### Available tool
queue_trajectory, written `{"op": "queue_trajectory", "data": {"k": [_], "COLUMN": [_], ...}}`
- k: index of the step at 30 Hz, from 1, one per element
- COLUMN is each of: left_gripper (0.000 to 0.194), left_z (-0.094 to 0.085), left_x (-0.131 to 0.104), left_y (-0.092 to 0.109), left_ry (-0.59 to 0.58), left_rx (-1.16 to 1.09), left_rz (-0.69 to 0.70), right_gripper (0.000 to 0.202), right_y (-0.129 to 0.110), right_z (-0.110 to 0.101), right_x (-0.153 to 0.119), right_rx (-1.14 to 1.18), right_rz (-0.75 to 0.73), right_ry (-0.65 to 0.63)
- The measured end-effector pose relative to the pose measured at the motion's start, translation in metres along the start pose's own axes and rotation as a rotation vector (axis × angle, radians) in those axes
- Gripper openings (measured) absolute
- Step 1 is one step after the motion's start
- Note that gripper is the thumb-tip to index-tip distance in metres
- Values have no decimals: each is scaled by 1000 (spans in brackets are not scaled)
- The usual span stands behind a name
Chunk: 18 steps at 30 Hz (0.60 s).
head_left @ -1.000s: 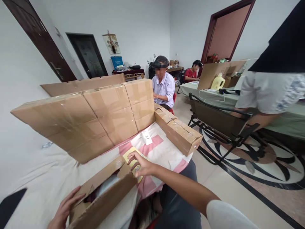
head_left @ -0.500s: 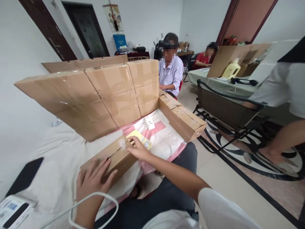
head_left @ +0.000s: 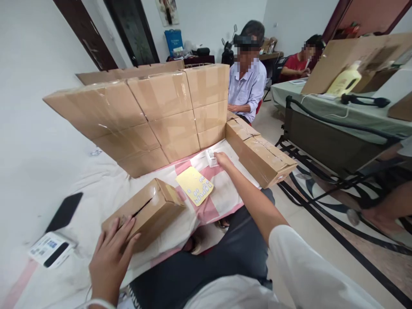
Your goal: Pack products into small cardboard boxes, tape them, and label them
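Observation:
My left hand point(head_left: 114, 249) lies on the near end of a brown cardboard box point(head_left: 164, 210), its fingers spread over the top. A dark slit runs along that box's top. My right arm is stretched forward, and my right hand point(head_left: 222, 159) has its fingers closed at the right side of a small white box point(head_left: 211, 158) on the cloth. The fingertips are partly hidden there. Between the two boxes lies a yellow sheet point(head_left: 189, 182) with several small pale printed marks or pieces on it.
Stacked cardboard boxes point(head_left: 167, 111) form a wall behind, and a row of boxes point(head_left: 257, 148) lines the right edge. A dark phone-like slab point(head_left: 64, 212) and a white packet point(head_left: 51, 249) lie left. A person point(head_left: 247, 81) sits beyond; a folding chair point(head_left: 331, 137) stands right.
My right hand has left the cardboard box and moved forward to the small white box. The yellow sheet now shows whole. My left hand stays on the cardboard box. The view has shifted.

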<state>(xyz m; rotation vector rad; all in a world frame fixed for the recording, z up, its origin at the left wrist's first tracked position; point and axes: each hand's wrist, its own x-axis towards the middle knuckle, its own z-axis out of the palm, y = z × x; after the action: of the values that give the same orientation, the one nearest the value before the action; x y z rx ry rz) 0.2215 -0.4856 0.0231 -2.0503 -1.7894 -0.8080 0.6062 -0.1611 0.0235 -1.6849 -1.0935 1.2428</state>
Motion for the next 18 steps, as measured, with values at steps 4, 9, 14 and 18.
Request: {"op": "queue_trajectory", "data": {"k": [4, 9, 14, 18], "left_gripper": [53, 58, 57, 57], "left_z": [7, 22, 24, 25], "left_x": [1, 5, 5, 3], "left_y": [-8, -30, -34, -36], "left_ry": [-30, -90, -97, -139], "left_rx": [0, 43, -16, -40], "left_rz": [80, 266, 200, 195], "right_gripper": [39, 38, 37, 39], "right_y": [-23, -38, -38, -34], "right_z": [-1, -9, -12, -9], "right_x": [19, 25, 28, 25], "right_rx": [-39, -40, 6, 99], "right_rz": [176, 302, 307, 110], "right_ry": [-53, -94, -84, 17]}}
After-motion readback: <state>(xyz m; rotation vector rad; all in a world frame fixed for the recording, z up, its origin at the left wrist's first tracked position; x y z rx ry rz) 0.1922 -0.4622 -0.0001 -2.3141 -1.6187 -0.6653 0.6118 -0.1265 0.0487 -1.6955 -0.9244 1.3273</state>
